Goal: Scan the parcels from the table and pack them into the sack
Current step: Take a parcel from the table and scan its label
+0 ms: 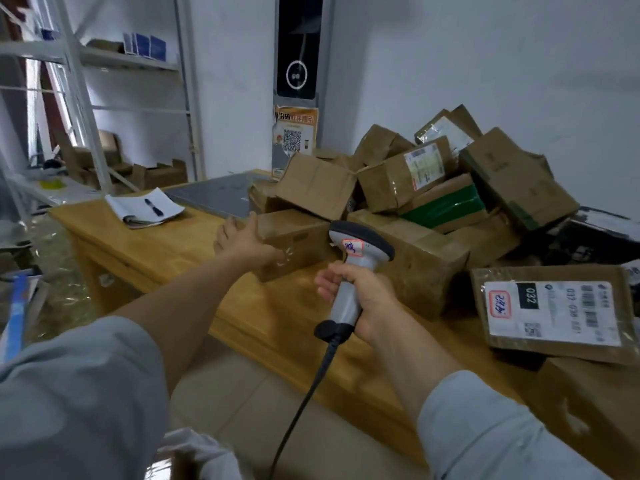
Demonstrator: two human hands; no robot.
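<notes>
Notebook (130, 209), pen (153, 206), poster (296, 128)
The pen lies on the open notebook; the poster hangs under a black panel (299, 46).

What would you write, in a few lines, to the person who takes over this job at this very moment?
Left hand: open, fingers spread at the left end of the nearest box.
Right hand: grips the scanner.
Parcels: piled on the table; a flat labelled one lies at the near right.
Sack: not in view.
Done: nothing packed that I can see.
Left: scan each parcel, then pack it.
</notes>
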